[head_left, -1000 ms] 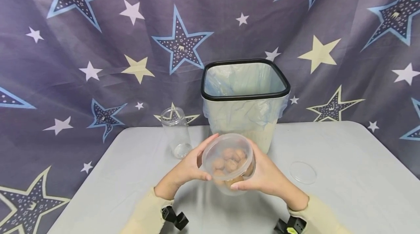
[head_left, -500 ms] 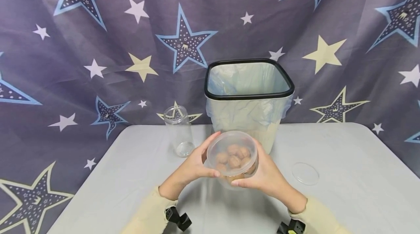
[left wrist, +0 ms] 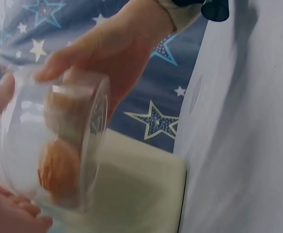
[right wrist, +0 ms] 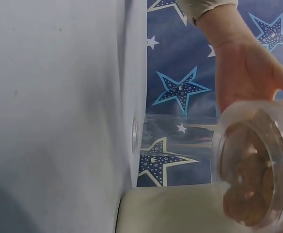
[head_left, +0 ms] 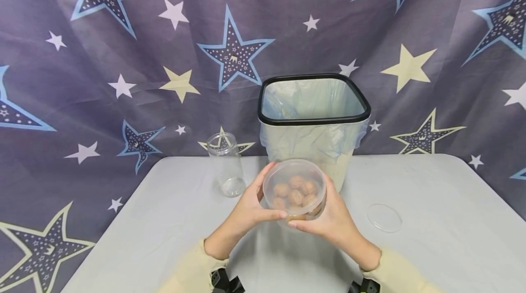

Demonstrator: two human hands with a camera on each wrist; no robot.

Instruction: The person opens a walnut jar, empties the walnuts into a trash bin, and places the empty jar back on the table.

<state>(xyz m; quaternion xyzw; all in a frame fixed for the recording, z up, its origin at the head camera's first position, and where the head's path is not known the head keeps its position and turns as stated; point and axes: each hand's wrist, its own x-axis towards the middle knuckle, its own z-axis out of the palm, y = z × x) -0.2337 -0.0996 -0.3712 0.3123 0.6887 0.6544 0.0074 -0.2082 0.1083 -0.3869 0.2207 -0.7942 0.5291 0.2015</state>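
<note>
Presently I list: one round translucent tub (head_left: 293,168) of walnuts (head_left: 296,196), pinched between fingers and thumbs of left hand (head_left: 252,207) and right hand (head_left: 334,213), liable to drop should either slacken.

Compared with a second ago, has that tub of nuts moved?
Yes: in the head view, the tub of nuts sits slightly higher, closer to the bin's black rim.

Tub (head_left: 294,168) hides the near lower wall of the bin (head_left: 314,122) plus the far side of left hand (head_left: 248,204) and right hand (head_left: 336,213). Walnuts (head_left: 296,197) hazy through the plastic, can't count them. Sleeves (head_left: 191,270) cut off at near edge. Left wrist view: tub blurred, left hand cropped. Right wrist view: tub cropped.
</note>
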